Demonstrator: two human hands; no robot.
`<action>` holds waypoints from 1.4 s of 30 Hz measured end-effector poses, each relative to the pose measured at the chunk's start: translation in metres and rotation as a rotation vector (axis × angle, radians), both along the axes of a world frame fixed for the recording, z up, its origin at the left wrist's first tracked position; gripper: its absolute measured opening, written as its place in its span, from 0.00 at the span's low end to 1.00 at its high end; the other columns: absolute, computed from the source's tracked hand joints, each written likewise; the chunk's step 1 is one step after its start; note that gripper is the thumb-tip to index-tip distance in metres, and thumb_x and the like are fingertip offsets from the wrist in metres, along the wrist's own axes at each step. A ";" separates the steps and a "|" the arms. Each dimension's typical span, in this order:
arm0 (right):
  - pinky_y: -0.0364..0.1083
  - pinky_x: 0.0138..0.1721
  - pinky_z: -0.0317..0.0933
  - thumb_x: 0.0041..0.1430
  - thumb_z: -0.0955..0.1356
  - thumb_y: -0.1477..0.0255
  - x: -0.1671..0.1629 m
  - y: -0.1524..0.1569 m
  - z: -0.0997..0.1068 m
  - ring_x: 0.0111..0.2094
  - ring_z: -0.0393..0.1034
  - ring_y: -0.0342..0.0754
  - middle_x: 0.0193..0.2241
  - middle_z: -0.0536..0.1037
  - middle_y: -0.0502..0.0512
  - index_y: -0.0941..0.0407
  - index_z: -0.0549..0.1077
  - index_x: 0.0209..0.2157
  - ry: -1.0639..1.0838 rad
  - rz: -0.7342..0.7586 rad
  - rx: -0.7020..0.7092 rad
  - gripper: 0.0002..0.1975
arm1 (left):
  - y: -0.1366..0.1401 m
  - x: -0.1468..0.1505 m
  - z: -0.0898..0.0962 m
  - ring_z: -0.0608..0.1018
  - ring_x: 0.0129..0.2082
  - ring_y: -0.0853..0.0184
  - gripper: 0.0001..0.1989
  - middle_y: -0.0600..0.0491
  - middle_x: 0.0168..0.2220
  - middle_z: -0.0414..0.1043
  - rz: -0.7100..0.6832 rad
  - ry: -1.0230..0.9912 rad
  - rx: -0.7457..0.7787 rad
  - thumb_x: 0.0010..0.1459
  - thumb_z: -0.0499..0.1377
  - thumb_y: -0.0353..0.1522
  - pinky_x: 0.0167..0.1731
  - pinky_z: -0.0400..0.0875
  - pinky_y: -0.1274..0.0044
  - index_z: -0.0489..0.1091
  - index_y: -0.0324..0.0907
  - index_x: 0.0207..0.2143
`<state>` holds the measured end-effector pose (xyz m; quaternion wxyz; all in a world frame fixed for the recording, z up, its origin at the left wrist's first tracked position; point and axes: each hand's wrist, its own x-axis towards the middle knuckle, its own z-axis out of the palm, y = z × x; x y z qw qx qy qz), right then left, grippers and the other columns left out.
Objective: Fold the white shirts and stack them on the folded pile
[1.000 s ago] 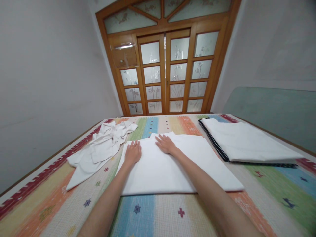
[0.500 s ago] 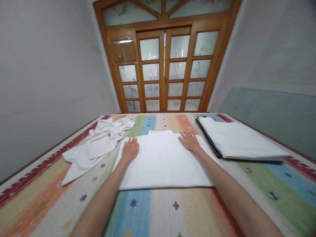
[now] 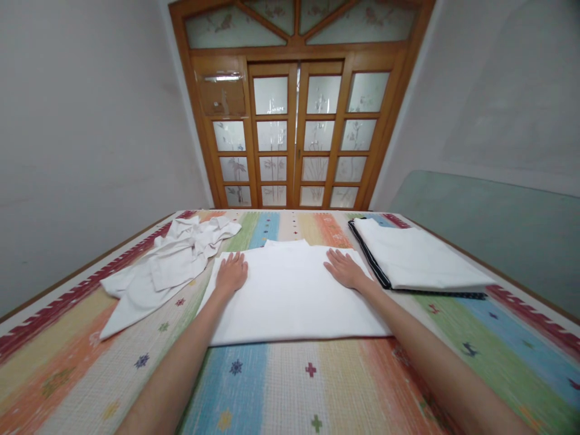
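A white folded shirt [image 3: 285, 296] lies flat in front of me, its collar edge at the far side. On its left part rests my left hand [image 3: 232, 272], palm down with the fingers stretched out. My right hand [image 3: 345, 269] lies flat on the right part, fingers spread and pointing away to the left. Neither hand grips the cloth. Both forearms reach in from the near edge, the right one crossing the shirt's near right corner.
A crumpled white garment [image 3: 176, 257] lies to the left. Folded white cloth [image 3: 421, 257] sits on dark folded fabric [image 3: 369, 254] at the right. A striped, patterned cloth [image 3: 290, 386] covers the table. Wooden glazed doors [image 3: 296, 136] stand beyond it.
The view has shifted slightly, so most things appear a little farther left. My right hand has slid slightly nearer on the shirt; both hands stay flat on it.
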<state>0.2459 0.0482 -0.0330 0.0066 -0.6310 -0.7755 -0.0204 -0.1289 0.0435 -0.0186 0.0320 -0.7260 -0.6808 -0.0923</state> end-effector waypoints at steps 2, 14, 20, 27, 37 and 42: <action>0.58 0.65 0.39 0.67 0.45 0.56 0.001 -0.006 -0.001 0.69 0.39 0.55 0.68 0.46 0.62 0.64 0.51 0.67 0.011 -0.006 -0.004 0.36 | -0.001 0.000 0.000 0.56 0.66 0.55 0.26 0.42 0.66 0.56 0.003 -0.007 0.005 0.66 0.41 0.35 0.62 0.53 0.58 0.59 0.36 0.63; 0.59 0.65 0.38 0.66 0.47 0.51 -0.004 -0.056 -0.013 0.68 0.42 0.61 0.67 0.51 0.70 0.68 0.54 0.66 0.021 -0.033 0.080 0.41 | -0.004 0.002 0.005 0.56 0.67 0.56 0.26 0.42 0.65 0.56 0.020 0.006 -0.019 0.66 0.41 0.34 0.63 0.52 0.60 0.58 0.36 0.63; 0.62 0.64 0.41 0.68 0.47 0.53 -0.013 -0.098 -0.016 0.67 0.45 0.60 0.67 0.53 0.64 0.60 0.56 0.66 0.018 0.118 0.155 0.36 | -0.004 0.002 0.003 0.56 0.67 0.56 0.26 0.42 0.65 0.56 0.025 -0.005 -0.011 0.66 0.41 0.34 0.63 0.51 0.60 0.58 0.36 0.63; 0.62 0.65 0.41 0.69 0.49 0.55 -0.043 -0.134 -0.009 0.68 0.39 0.60 0.68 0.49 0.61 0.59 0.53 0.67 0.095 0.261 0.117 0.33 | -0.003 0.003 0.003 0.57 0.66 0.57 0.24 0.44 0.65 0.56 0.028 -0.009 0.007 0.66 0.42 0.34 0.62 0.52 0.60 0.60 0.39 0.62; 0.62 0.66 0.36 0.69 0.51 0.58 -0.130 -0.134 0.012 0.69 0.34 0.60 0.68 0.46 0.63 0.62 0.52 0.67 0.261 0.441 -0.018 0.32 | -0.004 0.003 0.002 0.56 0.66 0.57 0.24 0.41 0.65 0.57 0.047 -0.006 -0.004 0.66 0.43 0.34 0.63 0.51 0.63 0.60 0.35 0.61; 0.62 0.66 0.34 0.68 0.53 0.59 -0.176 -0.128 0.012 0.68 0.37 0.61 0.67 0.49 0.69 0.67 0.52 0.66 0.288 0.476 -0.006 0.33 | -0.004 0.003 0.000 0.57 0.66 0.58 0.24 0.42 0.64 0.58 0.058 -0.004 0.020 0.66 0.44 0.34 0.63 0.51 0.64 0.61 0.35 0.60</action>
